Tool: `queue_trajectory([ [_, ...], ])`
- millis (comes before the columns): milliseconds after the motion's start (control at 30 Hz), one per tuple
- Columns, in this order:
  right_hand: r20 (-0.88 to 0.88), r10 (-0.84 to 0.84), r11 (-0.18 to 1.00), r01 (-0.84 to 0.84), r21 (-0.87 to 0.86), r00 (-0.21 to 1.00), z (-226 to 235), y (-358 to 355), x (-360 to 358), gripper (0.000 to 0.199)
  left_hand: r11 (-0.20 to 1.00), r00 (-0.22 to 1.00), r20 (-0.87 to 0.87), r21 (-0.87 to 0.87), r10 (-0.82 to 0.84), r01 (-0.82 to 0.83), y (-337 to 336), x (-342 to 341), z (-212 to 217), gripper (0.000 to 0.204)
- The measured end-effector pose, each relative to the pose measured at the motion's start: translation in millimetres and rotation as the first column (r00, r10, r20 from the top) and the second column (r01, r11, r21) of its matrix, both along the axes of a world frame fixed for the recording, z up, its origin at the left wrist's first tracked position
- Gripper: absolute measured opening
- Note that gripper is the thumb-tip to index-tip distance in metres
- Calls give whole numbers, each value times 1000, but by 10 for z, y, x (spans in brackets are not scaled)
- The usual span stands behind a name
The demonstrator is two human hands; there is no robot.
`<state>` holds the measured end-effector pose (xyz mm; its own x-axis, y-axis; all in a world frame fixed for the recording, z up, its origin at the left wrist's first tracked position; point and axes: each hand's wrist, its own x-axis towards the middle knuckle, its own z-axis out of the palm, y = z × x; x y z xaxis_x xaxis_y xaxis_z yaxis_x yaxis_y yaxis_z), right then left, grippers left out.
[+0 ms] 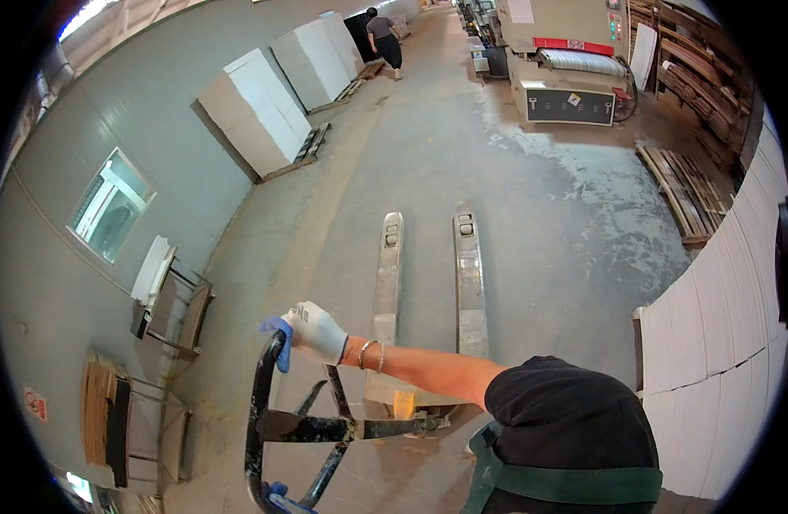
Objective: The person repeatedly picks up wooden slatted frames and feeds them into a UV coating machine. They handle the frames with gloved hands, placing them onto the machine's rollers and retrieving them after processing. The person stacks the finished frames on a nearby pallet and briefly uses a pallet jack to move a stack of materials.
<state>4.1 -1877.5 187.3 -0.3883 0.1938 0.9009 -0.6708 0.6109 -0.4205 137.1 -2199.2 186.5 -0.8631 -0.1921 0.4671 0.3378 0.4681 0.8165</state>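
A pallet jack's black loop handle (256,411) stands at the lower left, its bar worn and scuffed. My right hand (315,334), in a white glove with blue fingers, is wrapped round the handle's far end. At the bottom edge my left hand (283,499), also gloved in blue, is closed on the near end and mostly cut off by the frame. Beyond the handle, two worn metal forks (469,287) lie low over the floor, pointing away with nothing on them. My right arm reaches leftward from a black sleeve (565,411) crossed by a dark green strap.
White stacks on pallets (261,111) line the left wall, near a window and leaning boards (105,411). Rightward are a beige machine (570,64), wooden pallets (681,188) and a tall white stack (711,343) close beside me. A person (384,41) walks at the far end.
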Motion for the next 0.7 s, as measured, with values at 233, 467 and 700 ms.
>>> queue_trajectory([
  [233,37,-127,992,127,-18,991,-253,-11,-68,36,998,995,-86,-7,-58,58,-19,-240,-262,41],
  [467,273,-235,971,214,105,933,-440,-46,-155,37,988,990,-103,-135,-92,78,-25,-502,-306,40],
  [700,137,-320,943,301,145,938,-744,-137,-309,25,986,989,-42,-95,-139,135,-295,-1134,-775,40],
])
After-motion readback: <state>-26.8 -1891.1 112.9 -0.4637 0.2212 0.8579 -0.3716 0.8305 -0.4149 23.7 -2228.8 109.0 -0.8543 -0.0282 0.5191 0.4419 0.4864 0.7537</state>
